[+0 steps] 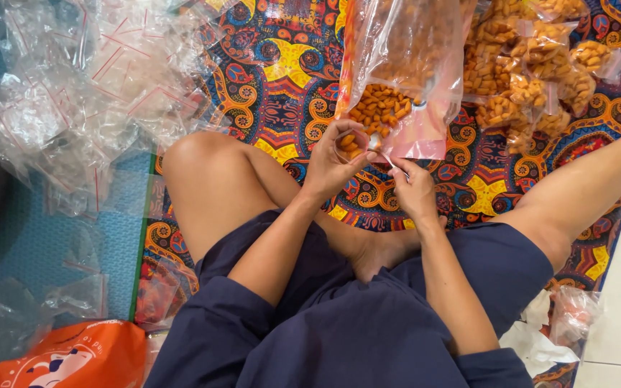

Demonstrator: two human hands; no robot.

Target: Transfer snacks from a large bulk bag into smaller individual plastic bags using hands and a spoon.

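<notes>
Both hands work a small clear bag at the mouth of a big snack sack

Head view: left hand (336,159) and right hand (412,188) each pinch the small bag (363,144) of orange snacks, just below the large clear sack (404,65); filled packets (540,65) lie right on the patterned mat (274,79), empty bags (73,93) left

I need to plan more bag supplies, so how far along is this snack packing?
Done: a heap of filled small packets lies on the patterned mat. In hand: the left hand and right hand hold a small bag at the big snack bag. Left: the big bag holds plenty, and many empty bags wait.
</notes>
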